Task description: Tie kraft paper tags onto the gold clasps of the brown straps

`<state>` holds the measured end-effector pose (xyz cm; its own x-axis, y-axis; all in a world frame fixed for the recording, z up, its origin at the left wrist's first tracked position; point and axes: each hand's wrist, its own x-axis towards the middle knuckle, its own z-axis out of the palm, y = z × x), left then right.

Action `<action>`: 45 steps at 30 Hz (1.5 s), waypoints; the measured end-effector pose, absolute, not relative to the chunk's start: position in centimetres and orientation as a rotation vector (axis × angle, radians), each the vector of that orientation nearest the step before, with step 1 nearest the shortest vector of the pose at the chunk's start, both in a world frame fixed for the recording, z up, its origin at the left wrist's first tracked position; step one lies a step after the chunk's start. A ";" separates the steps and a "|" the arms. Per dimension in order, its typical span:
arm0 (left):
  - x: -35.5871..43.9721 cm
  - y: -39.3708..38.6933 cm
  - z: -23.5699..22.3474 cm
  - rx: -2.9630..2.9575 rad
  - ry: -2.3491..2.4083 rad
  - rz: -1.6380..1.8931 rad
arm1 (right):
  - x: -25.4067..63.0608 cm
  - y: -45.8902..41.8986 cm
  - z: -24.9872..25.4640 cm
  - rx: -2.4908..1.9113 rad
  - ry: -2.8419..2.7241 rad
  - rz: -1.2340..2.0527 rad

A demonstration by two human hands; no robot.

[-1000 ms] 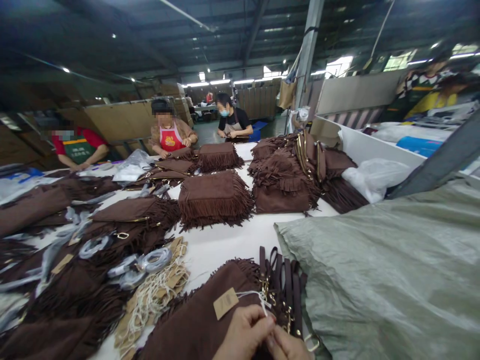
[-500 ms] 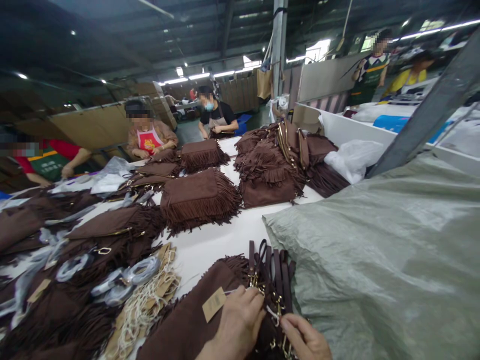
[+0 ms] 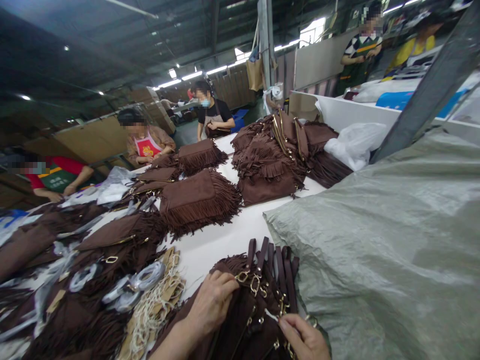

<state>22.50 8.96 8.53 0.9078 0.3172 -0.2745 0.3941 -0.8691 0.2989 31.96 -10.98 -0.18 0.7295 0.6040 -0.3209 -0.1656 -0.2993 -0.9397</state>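
In front of me lies a stack of dark brown fringed bags [image 3: 240,325], with gold rings and clasps [image 3: 255,285] and several short wrist straps [image 3: 279,272] along its far right side. My left hand [image 3: 210,305] is closed at the upper edge of the top bag, its fingertips beside a gold ring. Between the thumb and finger of my right hand [image 3: 305,337] is a white string loop [image 3: 271,315], held over the clasps. Part of the top bag is hidden beneath my left hand and forearm.
Kraft tags with white strings [image 3: 159,295] lie to the left, near wrapped coils [image 3: 148,272] and more bags. Fringed bags [image 3: 200,200] are piled farther back. A grey-green plastic sheet [image 3: 375,250] covers the right side. Co-workers [image 3: 148,145] stand across the table.
My left hand has moved left and slightly up, away from the clasps. The kraft tag beside it is no longer visible. My right hand stays almost in place with the string.
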 end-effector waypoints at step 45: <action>27.1 7.6 5.1 2.383 0.820 -0.637 | 33.3 -7.0 -1.1 -1.715 -0.460 0.813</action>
<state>27.07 7.57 5.05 0.7037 0.4109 -0.5795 0.6635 -0.6719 0.3292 33.31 -7.01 -1.06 0.6859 0.6702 -0.2835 -0.1028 -0.2965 -0.9495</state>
